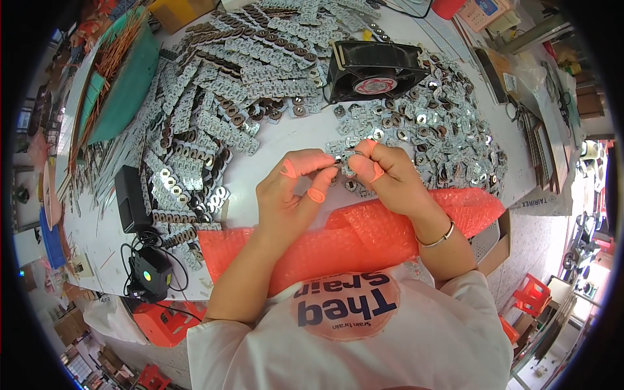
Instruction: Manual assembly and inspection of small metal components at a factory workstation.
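My left hand [290,188] and my right hand [393,174] meet over the middle of the white table, thumbs and forefingers pinched together. Between their fingertips is a small silvery metal part [340,160] with a dark bit on it; its exact kind is too small to make out. Orange-pink finger cots cover several of my fingertips. Loose metal pieces with round dark or shiny discs [448,123] lie heaped just beyond and to the right of my right hand. Joined strips of similar pieces [224,130] are piled to the left and far side.
A black box fan [376,71] stands among the pieces at the back. Red bubble wrap [351,237] covers the table's near edge. At left are a green basin [133,84] of copper-coloured strips, a black adapter [151,273] with cables and a black box [132,200].
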